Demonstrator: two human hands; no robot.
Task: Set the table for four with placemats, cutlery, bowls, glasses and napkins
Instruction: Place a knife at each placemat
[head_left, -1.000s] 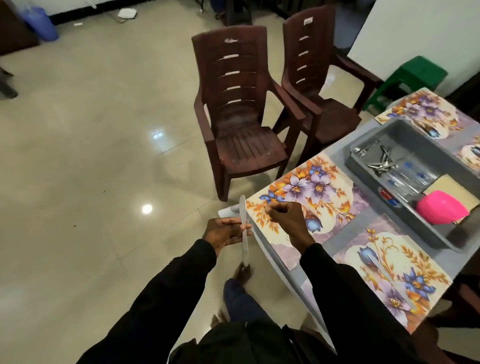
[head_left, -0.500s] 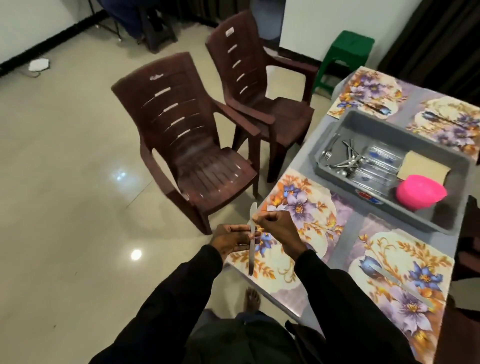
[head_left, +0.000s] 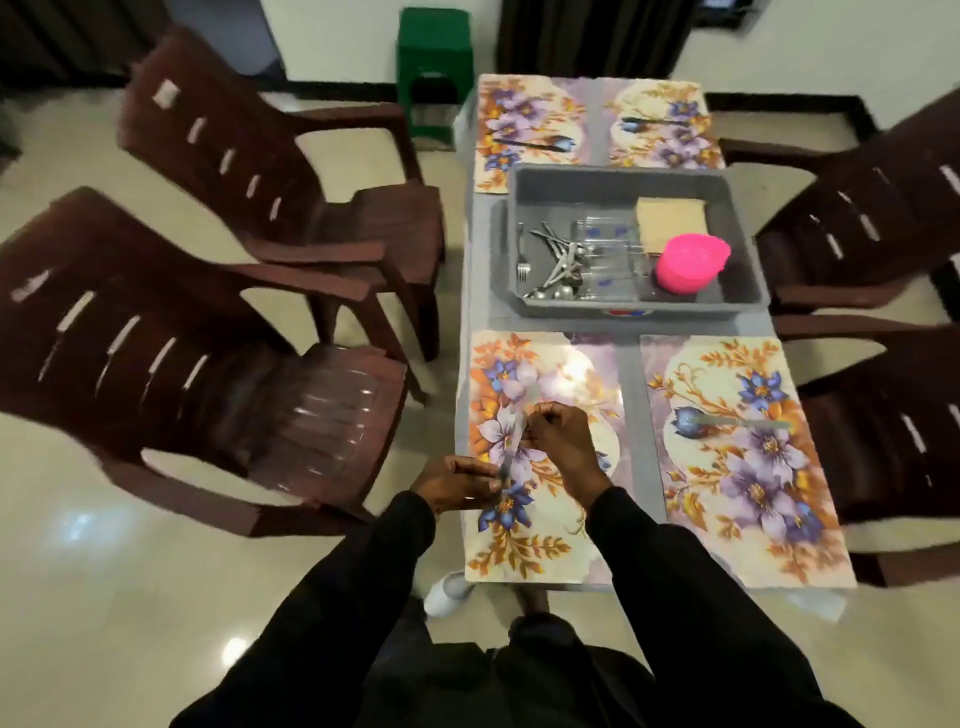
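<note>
Brown chairs (head_left: 249, 395) are standing round a grey counter (head_left: 628, 395) that is carrying four flowered placemats (head_left: 727, 493) and, in the middle, a grey tub (head_left: 748, 218) holding forks and spoons (head_left: 558, 265), a pink bowl (head_left: 691, 262) and what are probably napkins (head_left: 670, 218). Three mats are each bearing a knife (head_left: 743, 422); the near left placemat (head_left: 519, 551) is not. Over it the person is holding the last knife (head_left: 523, 413): the left hand (head_left: 454, 483) is pinching its lower end, and the right hand (head_left: 558, 441), fingers curled, is gripping it higher up. Blur is hiding whether the blade is touching the mat. The danger is lying in the release: two light pinches on thin smooth metal, near the counter's edge, could be letting it slip, skid across the glossy mat and drop to the floor.
</note>
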